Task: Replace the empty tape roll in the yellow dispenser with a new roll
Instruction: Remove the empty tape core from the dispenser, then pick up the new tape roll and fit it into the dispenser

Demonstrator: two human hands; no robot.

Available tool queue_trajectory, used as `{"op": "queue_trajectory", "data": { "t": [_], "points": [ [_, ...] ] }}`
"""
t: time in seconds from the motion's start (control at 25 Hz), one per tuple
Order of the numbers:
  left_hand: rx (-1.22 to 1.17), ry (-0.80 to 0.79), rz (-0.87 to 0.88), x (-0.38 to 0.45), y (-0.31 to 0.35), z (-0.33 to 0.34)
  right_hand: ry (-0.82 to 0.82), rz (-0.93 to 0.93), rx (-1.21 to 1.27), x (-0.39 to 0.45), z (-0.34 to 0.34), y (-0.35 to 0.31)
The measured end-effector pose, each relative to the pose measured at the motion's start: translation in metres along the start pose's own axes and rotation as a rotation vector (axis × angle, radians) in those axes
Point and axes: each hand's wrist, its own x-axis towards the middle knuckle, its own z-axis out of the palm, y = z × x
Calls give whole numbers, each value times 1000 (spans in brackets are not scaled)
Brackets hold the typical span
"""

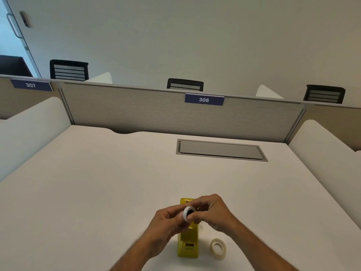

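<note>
Two bare hands meeting above a yellow plastic tape dispenser (188, 245), pinching between them a small white ring with a dark centre (188, 213). Left hand (169, 220) gripping the ring from the left with thumb and fingertips closed on its rim; right hand (213, 212) clamped on its right side, thumb low, fingers curled over the top. Ring held on edge, its opening tilted up and toward the right, clear of the dispenser. Dispenser lying lengthwise on the white desk (97, 192), its middle hidden by the hands. Just right of its near end, apart from it, a translucent roll of clear tape (218, 248) lying flat. Farther back, a grey recessed cable hatch (221, 150) and a beige partition (136, 108) bearing a blue label reading 306 (204, 99).
</note>
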Motion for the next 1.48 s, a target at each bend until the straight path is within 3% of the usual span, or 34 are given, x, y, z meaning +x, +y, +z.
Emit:
{"op": "queue_trajectory", "data": {
  "t": [0.48, 0.8, 0.92, 1.0, 1.12, 1.32, 1.48],
  "points": [
    [-36, 4, -24, 5, 6, 5, 27, -33, 59, -8, -1, 1],
    [-5, 113, -2, 11, 4, 8, 55, 37, 179, -9, -9, 8],
    [-54, 216, 13, 15, 1, 9, 124, 65, 236, -9, -15, 10],
    [-65, 258, 18, 18, -1, 7, 252, 147, 234, -9, -22, 15],
    [-38, 277, 38, 21, -2, 6, 377, 315, 42, -12, -35, 30],
    [42, 317, 9, 25, -10, 12, 334, 463, -512, -21, -39, 51],
    [91, 330, -20, 25, -14, 13, 312, 555, -584, -23, -36, 58]
  ]
}}
